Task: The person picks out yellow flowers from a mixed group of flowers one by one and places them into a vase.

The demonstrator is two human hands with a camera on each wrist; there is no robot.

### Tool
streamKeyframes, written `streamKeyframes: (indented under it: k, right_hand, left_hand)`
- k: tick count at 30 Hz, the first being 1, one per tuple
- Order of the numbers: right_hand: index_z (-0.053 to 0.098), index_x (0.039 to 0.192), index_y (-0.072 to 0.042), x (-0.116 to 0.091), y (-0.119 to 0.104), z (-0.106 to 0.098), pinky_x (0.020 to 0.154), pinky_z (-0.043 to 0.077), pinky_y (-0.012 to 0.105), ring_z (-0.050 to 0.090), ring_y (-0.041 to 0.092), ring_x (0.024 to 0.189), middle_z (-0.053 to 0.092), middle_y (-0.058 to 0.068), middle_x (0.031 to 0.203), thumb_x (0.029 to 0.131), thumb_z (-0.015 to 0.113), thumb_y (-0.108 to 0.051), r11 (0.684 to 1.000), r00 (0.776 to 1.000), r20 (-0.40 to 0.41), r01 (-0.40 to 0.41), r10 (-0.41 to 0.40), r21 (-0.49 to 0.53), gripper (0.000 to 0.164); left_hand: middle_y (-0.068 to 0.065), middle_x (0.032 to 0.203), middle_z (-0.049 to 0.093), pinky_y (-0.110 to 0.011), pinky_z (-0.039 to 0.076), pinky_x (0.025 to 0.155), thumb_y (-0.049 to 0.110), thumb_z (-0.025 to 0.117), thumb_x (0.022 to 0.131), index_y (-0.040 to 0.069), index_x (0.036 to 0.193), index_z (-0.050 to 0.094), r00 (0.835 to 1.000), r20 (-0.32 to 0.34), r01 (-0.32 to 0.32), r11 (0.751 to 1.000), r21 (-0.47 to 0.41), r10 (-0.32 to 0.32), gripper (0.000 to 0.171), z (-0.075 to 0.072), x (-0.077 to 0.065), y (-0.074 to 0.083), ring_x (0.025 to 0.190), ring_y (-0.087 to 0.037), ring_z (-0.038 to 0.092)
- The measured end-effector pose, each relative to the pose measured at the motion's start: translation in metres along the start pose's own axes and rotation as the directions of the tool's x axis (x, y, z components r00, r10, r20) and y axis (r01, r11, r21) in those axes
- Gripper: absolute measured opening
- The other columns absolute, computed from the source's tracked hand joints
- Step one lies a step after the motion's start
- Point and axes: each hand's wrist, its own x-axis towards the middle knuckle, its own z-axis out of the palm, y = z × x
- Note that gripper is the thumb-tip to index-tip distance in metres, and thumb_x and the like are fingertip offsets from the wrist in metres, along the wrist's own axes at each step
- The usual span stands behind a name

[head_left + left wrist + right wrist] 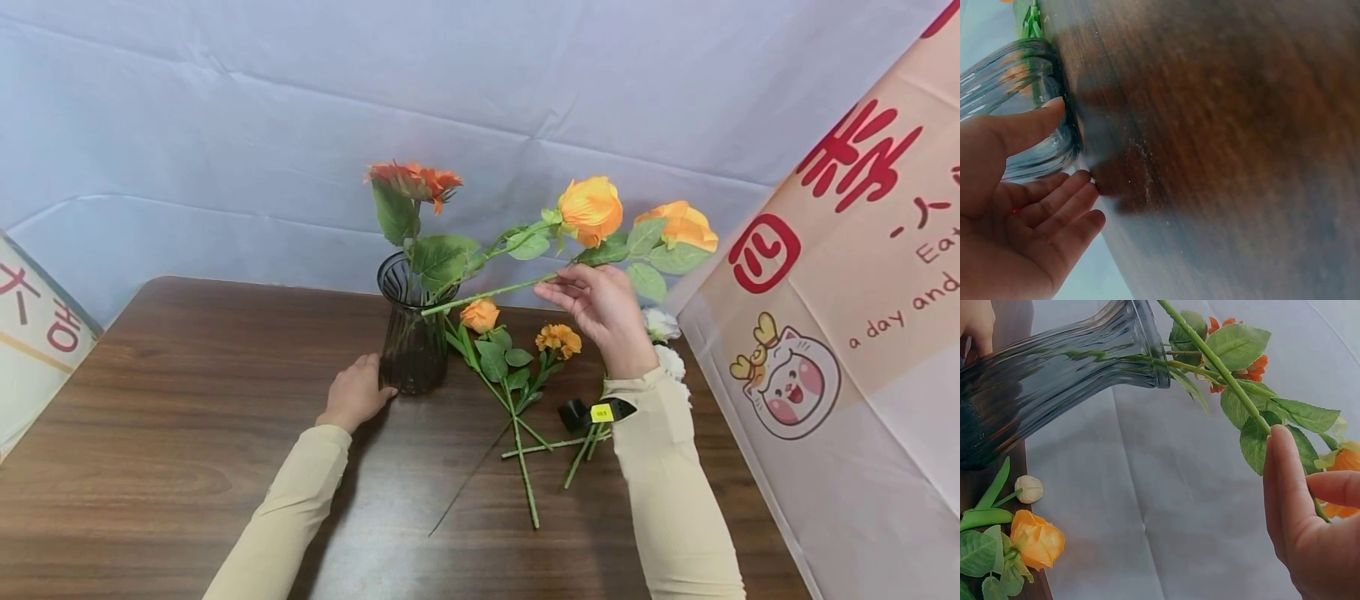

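Nearest, a cream left sleeve (296,500) and a cream right sleeve (667,500) reach over the wood-grain surface (187,467); a black wrist camera (576,415) with a yellow label sits at the right cuff; between the arms, green stems (522,467) lie crossed on the surface, beside a thin dark stem (472,483).

Farther in, the left hand (356,393) rests against the left side of the base of a dark, ribbed glass vase (415,358); this grip is apart, thumb spread from loosely extended fingers; the vase stands upright on the surface; to its right lie a small orange rose (480,315) and a ruffled orange marigold (558,340), with white flowers (670,362) partly hidden behind the right forearm; the right wrist view also shows a pale bud (1029,489) just beside the small rose.

Above these, the right hand (600,308) is raised; its grip is together, thumb and fingers pinching the stem of a large orange rose (678,227); the bloom points right, while the lower stem slants left, its cut end near the vase's rim.

A second orange rose (592,210) leans right out of the vase; a red-orange daisy-like flower (416,182) stands upright in it; behind hangs a pale creased cloth (300,125), with a printed panel (862,350) at right bearing red characters.
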Motion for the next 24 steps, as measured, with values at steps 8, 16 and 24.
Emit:
streamKeyframes:
  k: [8,16,24]
  right_hand:
    - [0.042,0.093,0.012,0.002,-0.001,0.006,0.080,0.050,0.041,0.061,0.032,0.071,0.044,0.022,0.090,0.090,0.040,0.009,1.000,1.000,-0.017,0.007,-0.007,-0.011,0.004]
    - [0.043,0.094,0.013,0.003,0.001,0.009,0.080,0.050,0.041,0.062,0.031,0.073,0.046,0.020,0.088,0.091,0.041,0.010,0.998,1.000,0.010,0.028,-0.028,-0.054,0.005]
    - [0.021,0.133,0.011,0.003,0.003,0.012,0.082,0.050,0.040,0.063,0.028,0.072,0.047,0.020,0.089,0.090,0.041,0.013,0.992,0.998,0.052,0.052,-0.047,-0.112,0.048]
  left_hand:
    - [-0.029,0.127,0.045,-0.051,0.040,0.090,0.028,0.066,0.084,-0.012,0.130,0.038,1.000,0.001,-0.003,1.000,0.006,0.003,0.066,-0.001,-0.001,0.001,0.108,-0.044,0.049]
    - [-0.029,0.128,0.044,-0.052,0.040,0.090,0.028,0.066,0.085,-0.012,0.130,0.038,1.000,0.005,-0.002,1.000,0.002,0.002,0.067,-0.001,-0.001,0.001,0.108,-0.044,0.049]
    - [-0.028,0.125,0.047,-0.051,0.041,0.089,0.027,0.066,0.084,-0.012,0.128,0.040,1.000,-0.009,-0.003,1.000,0.007,0.004,0.065,0.000,-0.001,0.000,0.105,-0.043,0.051]
